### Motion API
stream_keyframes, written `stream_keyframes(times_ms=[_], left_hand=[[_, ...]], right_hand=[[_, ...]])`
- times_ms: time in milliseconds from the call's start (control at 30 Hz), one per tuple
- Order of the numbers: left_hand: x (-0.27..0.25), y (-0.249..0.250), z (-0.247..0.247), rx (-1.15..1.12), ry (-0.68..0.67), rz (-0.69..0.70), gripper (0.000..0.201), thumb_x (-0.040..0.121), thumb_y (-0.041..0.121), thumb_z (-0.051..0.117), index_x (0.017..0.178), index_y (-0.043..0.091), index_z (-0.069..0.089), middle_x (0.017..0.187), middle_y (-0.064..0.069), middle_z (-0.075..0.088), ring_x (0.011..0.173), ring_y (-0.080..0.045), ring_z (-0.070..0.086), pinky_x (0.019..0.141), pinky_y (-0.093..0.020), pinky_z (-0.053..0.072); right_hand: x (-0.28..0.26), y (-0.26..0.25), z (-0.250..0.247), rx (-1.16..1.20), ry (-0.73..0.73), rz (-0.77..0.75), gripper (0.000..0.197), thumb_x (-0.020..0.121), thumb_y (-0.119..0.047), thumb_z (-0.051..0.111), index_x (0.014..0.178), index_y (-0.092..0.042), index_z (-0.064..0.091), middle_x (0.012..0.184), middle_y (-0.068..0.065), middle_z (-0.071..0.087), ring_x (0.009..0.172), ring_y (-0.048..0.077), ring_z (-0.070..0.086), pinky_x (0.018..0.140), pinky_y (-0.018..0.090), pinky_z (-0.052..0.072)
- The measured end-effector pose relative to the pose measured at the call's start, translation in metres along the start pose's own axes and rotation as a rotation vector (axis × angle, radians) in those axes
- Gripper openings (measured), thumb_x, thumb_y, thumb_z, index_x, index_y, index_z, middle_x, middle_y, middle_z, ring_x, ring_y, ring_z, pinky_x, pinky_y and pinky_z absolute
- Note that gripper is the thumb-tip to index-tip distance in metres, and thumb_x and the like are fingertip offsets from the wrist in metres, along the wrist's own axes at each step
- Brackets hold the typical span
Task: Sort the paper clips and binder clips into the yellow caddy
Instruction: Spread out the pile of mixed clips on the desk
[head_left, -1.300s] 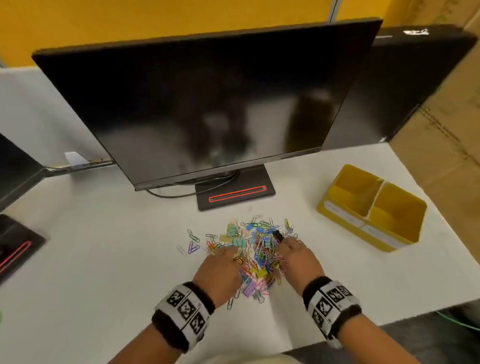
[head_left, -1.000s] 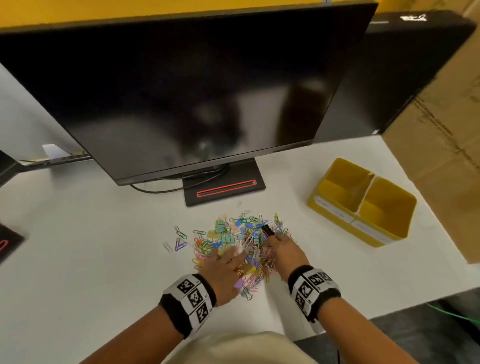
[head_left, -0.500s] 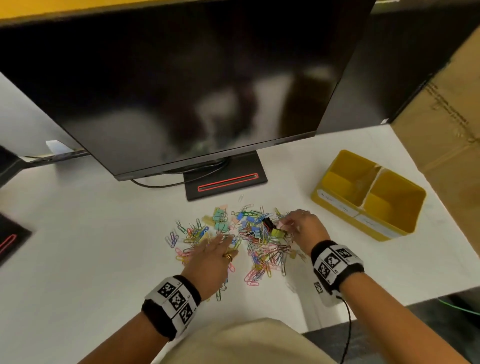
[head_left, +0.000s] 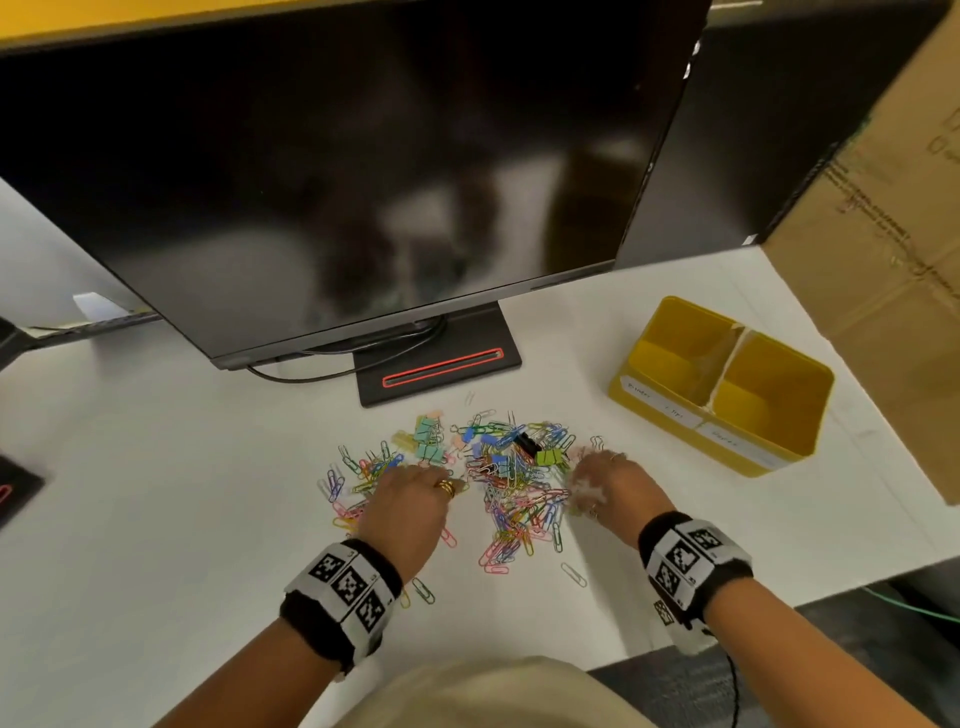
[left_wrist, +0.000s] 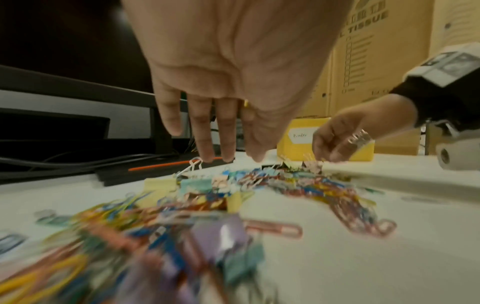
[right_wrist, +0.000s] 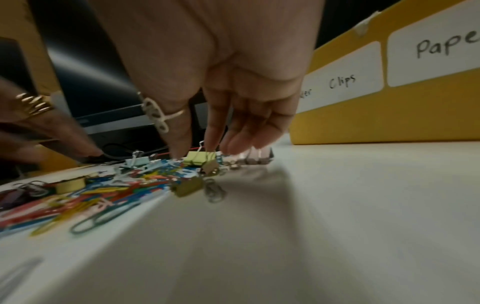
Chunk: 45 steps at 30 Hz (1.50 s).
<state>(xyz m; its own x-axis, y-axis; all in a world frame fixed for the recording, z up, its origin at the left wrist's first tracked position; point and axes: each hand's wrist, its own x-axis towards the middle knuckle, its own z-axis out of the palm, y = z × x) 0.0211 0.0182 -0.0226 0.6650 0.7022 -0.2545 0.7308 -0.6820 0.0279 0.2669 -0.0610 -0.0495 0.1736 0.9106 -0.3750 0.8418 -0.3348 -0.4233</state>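
Observation:
A heap of coloured paper clips (head_left: 514, 499) mixed with binder clips lies on the white table (head_left: 156, 519). Mint binder clips (head_left: 428, 441), a black one (head_left: 527, 444) and a lime one (head_left: 549, 457) sit along its far side. My left hand (head_left: 426, 478) lies flat on the heap's left part, its fingers (left_wrist: 205, 144) straight. My right hand (head_left: 592, 462) touches the heap's right edge, with its fingertips (right_wrist: 213, 142) down by the lime binder clip (right_wrist: 200, 160); nothing is pinched. The yellow caddy (head_left: 675, 410) stands to the right with two bare compartments, labelled binder clips and paper (right_wrist: 389, 115).
A dark monitor (head_left: 363, 182) stands behind the heap, its black base (head_left: 436, 371) and cables (head_left: 311, 371) just beyond the clips. A cardboard box (head_left: 883, 260) rises at the right. Loose paper clips (head_left: 574, 574) lie near the table's front edge.
Both hands have drawn apart over the heap, the left going left and the right going right toward the caddy. The clips are spread wider than before.

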Motion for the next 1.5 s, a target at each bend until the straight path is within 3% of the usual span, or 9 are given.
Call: stream_keyframes(times_ms=[233,467,667,833,933,1100,1233,1367,1500], left_hand=[[0.057,0.022,-0.012,-0.155,-0.075,-0.011,0.031,0.097,0.008,0.040,0.120,0.012,0.061,0.116,-0.008,0.060,0.109,-0.025,0.057,0.090,-0.033,0.048],[0.079,0.024,-0.002,-0.218,-0.173,0.024,0.035,0.095,0.031,0.046,0.121,0.012,0.060,0.118,-0.005,0.054,0.116,-0.022,0.052,0.090,-0.034,0.049],[0.077,0.026,0.003,-0.259,-0.056,0.112,0.029,0.093,0.013,0.046,0.120,0.010,0.057,0.127,-0.003,0.048,0.115,-0.024,0.051,0.087,-0.036,0.050],[0.075,0.025,0.000,-0.083,-0.171,0.149,0.029,0.096,0.026,0.047,0.108,0.004,0.062,0.115,-0.006,0.053,0.111,-0.024,0.050,0.079,-0.035,0.047],[0.077,0.014,0.000,-0.098,-0.143,0.044,0.029,0.095,0.030,0.048,0.112,0.012,0.064,0.114,-0.005,0.057,0.112,-0.024,0.053,0.084,-0.037,0.048],[0.073,-0.008,-0.005,-0.151,-0.114,-0.059,0.031,0.095,0.028,0.046,0.116,0.015,0.064,0.119,-0.006,0.057,0.114,-0.025,0.053,0.089,-0.036,0.048],[0.063,-0.007,-0.007,-0.418,-0.075,-0.028,0.030,0.090,0.017,0.057,0.117,0.005,0.060,0.124,-0.008,0.051,0.108,-0.018,0.052,0.090,-0.021,0.041],[0.049,0.007,0.001,-0.421,-0.186,0.110,0.026,0.089,0.011,0.057,0.114,0.006,0.062,0.121,-0.008,0.053,0.111,-0.022,0.056,0.097,-0.027,0.044],[0.045,0.018,0.015,-0.281,-0.172,0.185,0.036,0.098,0.013,0.040,0.132,0.008,0.051,0.148,-0.007,0.037,0.135,-0.023,0.037,0.113,-0.029,0.030]], right_hand=[[-0.001,-0.009,0.008,-0.109,-0.073,0.011,0.024,0.085,-0.011,0.052,0.107,-0.017,0.059,0.107,0.008,0.063,0.098,0.026,0.060,0.081,0.030,0.048],[0.005,-0.002,-0.002,-0.018,-0.064,0.020,0.022,0.081,-0.009,0.058,0.101,-0.012,0.065,0.093,0.004,0.061,0.092,0.023,0.058,0.080,0.028,0.047],[0.013,0.007,-0.016,-0.036,0.071,0.082,0.026,0.085,-0.016,0.058,0.111,-0.015,0.058,0.112,0.008,0.060,0.101,0.026,0.058,0.081,0.030,0.046],[0.002,-0.010,-0.011,-0.163,0.150,-0.001,0.035,0.082,-0.016,0.063,0.117,-0.018,0.058,0.124,0.009,0.053,0.103,0.030,0.059,0.085,0.037,0.051],[-0.007,-0.028,0.003,-0.113,0.100,-0.246,0.040,0.077,0.006,0.057,0.111,-0.014,0.064,0.115,0.010,0.061,0.101,0.031,0.061,0.081,0.037,0.053],[-0.008,-0.042,0.020,-0.153,-0.173,-0.345,0.057,0.083,0.006,0.043,0.136,-0.016,0.043,0.145,0.006,0.042,0.132,0.026,0.039,0.108,0.037,0.038],[-0.021,-0.035,0.021,-0.162,-0.217,-0.346,0.055,0.084,0.003,0.045,0.135,-0.018,0.046,0.143,0.003,0.043,0.127,0.026,0.044,0.099,0.034,0.041],[-0.027,-0.006,0.021,-0.075,-0.023,-0.234,0.054,0.079,0.010,0.050,0.129,-0.013,0.052,0.139,0.011,0.047,0.126,0.029,0.046,0.101,0.037,0.044],[-0.031,0.017,0.022,-0.047,0.050,-0.045,0.054,0.082,0.012,0.044,0.132,-0.008,0.047,0.137,0.013,0.047,0.120,0.030,0.048,0.100,0.034,0.045]])
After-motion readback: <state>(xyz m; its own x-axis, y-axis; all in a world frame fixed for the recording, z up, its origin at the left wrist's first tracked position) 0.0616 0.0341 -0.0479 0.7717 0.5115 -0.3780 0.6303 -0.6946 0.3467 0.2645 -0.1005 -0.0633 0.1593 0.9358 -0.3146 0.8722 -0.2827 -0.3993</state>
